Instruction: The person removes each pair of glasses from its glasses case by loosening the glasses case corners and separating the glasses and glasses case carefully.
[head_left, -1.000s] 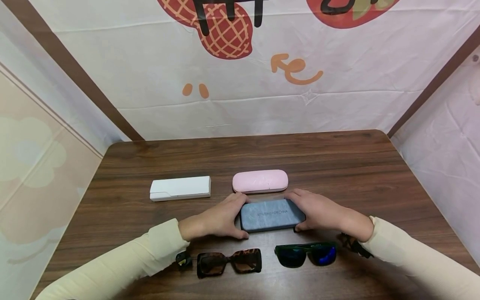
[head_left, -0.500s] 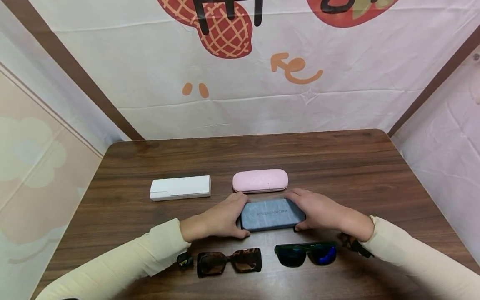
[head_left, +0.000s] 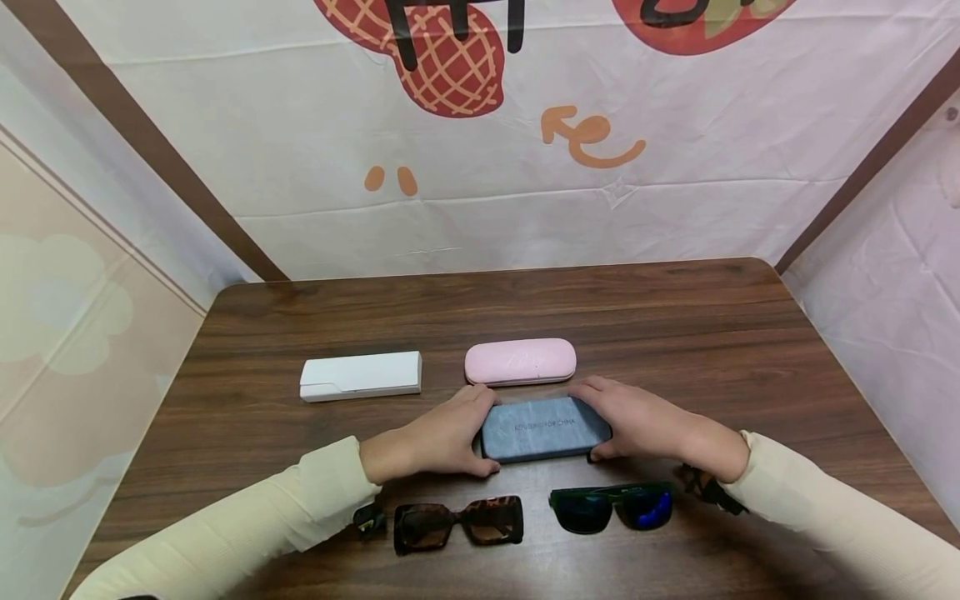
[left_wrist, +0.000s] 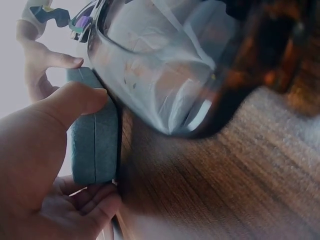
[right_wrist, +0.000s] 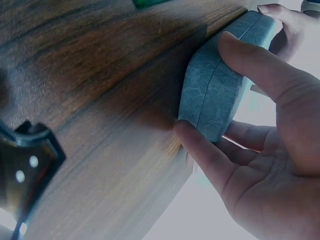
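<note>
A blue-grey glasses case (head_left: 546, 429) with lettering on its lid lies closed on the table, between both hands in the head view. My left hand (head_left: 442, 433) grips its left end, thumb at the near corner and fingers at the far one. At the opposite end, my right hand (head_left: 641, 421) holds it the same way. The left wrist view shows the case's end (left_wrist: 95, 135) between thumb and fingers, its seam running along the side. In the right wrist view, thumb and fingertips press the case (right_wrist: 215, 85) at its corners.
Behind the case lies a pink glasses case (head_left: 521, 362), with a white glasses case (head_left: 362, 376) to its left. Nearer the front are tortoiseshell sunglasses (head_left: 458, 524) and dark green sunglasses with blue lenses (head_left: 612, 508). A printed cloth (head_left: 525, 225) hangs behind the wooden table (head_left: 675, 317).
</note>
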